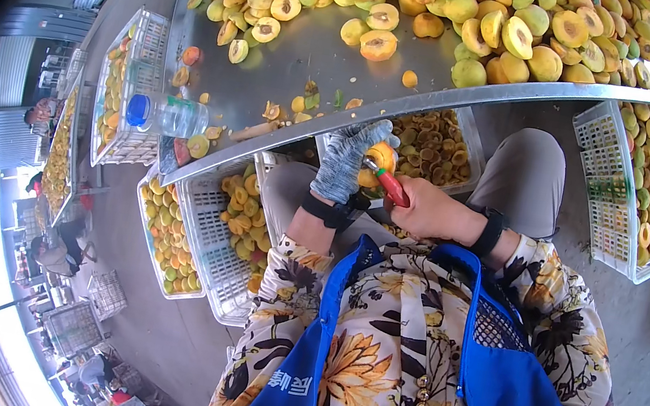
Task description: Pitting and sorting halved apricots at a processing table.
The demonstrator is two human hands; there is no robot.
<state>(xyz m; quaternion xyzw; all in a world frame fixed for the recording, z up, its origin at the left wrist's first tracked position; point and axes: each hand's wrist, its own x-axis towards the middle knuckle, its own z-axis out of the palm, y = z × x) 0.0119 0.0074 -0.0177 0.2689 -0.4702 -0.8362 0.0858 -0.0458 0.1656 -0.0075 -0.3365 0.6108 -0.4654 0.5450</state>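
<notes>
My left hand (340,157), in a grey knitted glove, grips a yellow-orange fruit half (382,156), apparently peach or apricot, just below the table's near edge. A pitting tool (392,186) with a red handle, a green ring and a metal tip is in my bare right hand (432,209). Its tip meets the cut face of the fruit; whether it has entered the flesh is hard to tell. Beneath my hands, between my knees, stands a white plastic crate (472,142) holding cut halves (432,140), partly hidden by my left hand and the table.
A metal-topped table (304,57) carries a heap of halved fruit (510,21). A blue-capped plastic bottle (175,116) lies at its left corner near a wooden stick (254,130). Fruit-filled crates flank me: a left crate (204,247) and a right crate (605,205). People work farther left.
</notes>
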